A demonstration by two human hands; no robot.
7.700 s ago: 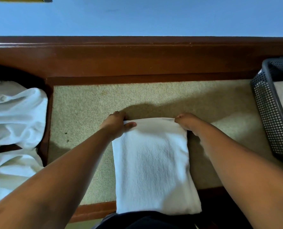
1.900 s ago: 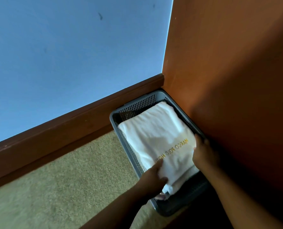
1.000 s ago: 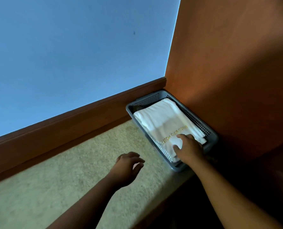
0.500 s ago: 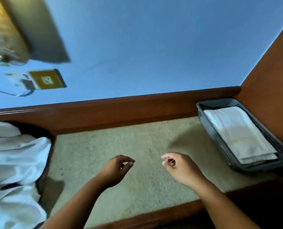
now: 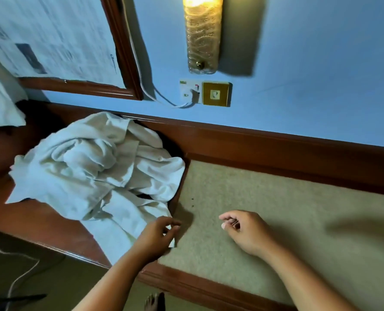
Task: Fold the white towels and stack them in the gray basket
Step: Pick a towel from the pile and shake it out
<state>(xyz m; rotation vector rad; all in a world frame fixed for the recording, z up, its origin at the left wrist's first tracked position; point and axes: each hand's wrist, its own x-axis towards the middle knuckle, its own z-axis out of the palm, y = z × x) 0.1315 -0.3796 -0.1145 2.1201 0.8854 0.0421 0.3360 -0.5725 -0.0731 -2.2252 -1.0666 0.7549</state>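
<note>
**A:** Where are the towels?

**B:** The white towels [image 5: 92,173] lie in a crumpled heap on the wooden ledge [image 5: 40,223], to the left of the left fingers and beyond them. One loose flap trails down until it lies just under those fingers.

**A:** Does the left hand [image 5: 156,234] have it?

**B:** I don't think so. The fingers are loosely curled, with thumb and forefinger apart and white cloth showing through the gap. I see nothing nipped between them, and I can't tell whether the tips brush the cloth.

**A:** And the right hand [image 5: 247,232]?

**B:** It is empty, with the fingers half curled and relaxed. It hangs over the beige carpeted top [image 5: 287,198], well apart from any towel. The bare carpet spreads away to the right of those fingertips.

**A:** How will a towel handle?

**B:** I'd judge it soft, limp and light, and it may snag its neighbours in the tangle. The corner beneath the left fingers is the place to pinch. Once that towel is drawn clear, the right fingers can find a second corner.

**A:** And the gray basket?

**B:** It is out of view.
</note>
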